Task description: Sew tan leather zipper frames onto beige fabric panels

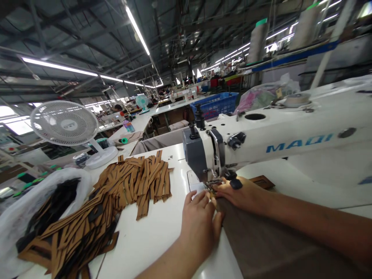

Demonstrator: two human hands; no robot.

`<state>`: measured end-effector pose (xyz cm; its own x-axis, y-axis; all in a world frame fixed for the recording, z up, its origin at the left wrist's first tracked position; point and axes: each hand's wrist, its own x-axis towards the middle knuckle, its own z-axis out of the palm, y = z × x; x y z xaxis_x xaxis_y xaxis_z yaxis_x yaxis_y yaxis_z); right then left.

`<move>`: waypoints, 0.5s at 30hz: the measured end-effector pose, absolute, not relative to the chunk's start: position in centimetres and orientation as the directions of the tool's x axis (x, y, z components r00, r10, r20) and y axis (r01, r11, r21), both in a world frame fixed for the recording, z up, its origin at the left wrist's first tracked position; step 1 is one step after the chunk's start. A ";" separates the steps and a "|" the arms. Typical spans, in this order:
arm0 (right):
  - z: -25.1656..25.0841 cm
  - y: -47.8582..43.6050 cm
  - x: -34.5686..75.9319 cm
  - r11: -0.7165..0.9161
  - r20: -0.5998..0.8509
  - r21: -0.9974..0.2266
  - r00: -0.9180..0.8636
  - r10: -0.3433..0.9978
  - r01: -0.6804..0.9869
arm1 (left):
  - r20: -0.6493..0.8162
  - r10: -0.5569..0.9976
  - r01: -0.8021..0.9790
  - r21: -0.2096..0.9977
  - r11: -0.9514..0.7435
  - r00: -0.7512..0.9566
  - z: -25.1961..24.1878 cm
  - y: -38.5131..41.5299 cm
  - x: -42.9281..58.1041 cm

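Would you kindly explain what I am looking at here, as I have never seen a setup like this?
Of course. This single picture comes from a camera worn on a person's head, looking forward and down; there is no robot, just two bare hands. The big white machine marked MAQI is a sewing machine. The left hand and right hand are both close to its needle area. The right hand lies on brown fabric, and the left is by the fabric's edge; whether either one pinches it is hard to tell. On the white table lies a heap of tan strips with dark middles, possibly zips. Further left are a white plastic bag and a fan.
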<state>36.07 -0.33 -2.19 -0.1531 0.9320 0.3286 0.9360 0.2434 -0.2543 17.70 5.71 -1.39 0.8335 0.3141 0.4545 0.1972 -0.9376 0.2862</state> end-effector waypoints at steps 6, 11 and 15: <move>-1.3 -0.2 35.7 0.229 0.324 -0.215 -0.151 0.934 0.949 | 0.437 0.306 0.200 0.273 -0.941 0.846 -1.0 5.7 17.4; -0.9 -0.2 35.4 0.226 0.338 -0.182 -0.155 0.928 0.957 | 0.450 0.301 0.208 0.245 -0.947 0.840 -1.0 5.7 17.4; -0.6 -0.2 35.4 0.218 0.320 -0.162 -0.158 0.934 0.962 | 0.450 0.278 0.201 0.211 -0.956 0.848 -1.0 5.9 17.5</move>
<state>35.37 -0.20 -0.57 -0.1581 0.9343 0.3195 0.9624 0.2182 -0.1617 17.52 5.88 -0.97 0.8484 0.2782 0.4505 0.2013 -0.9564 0.2115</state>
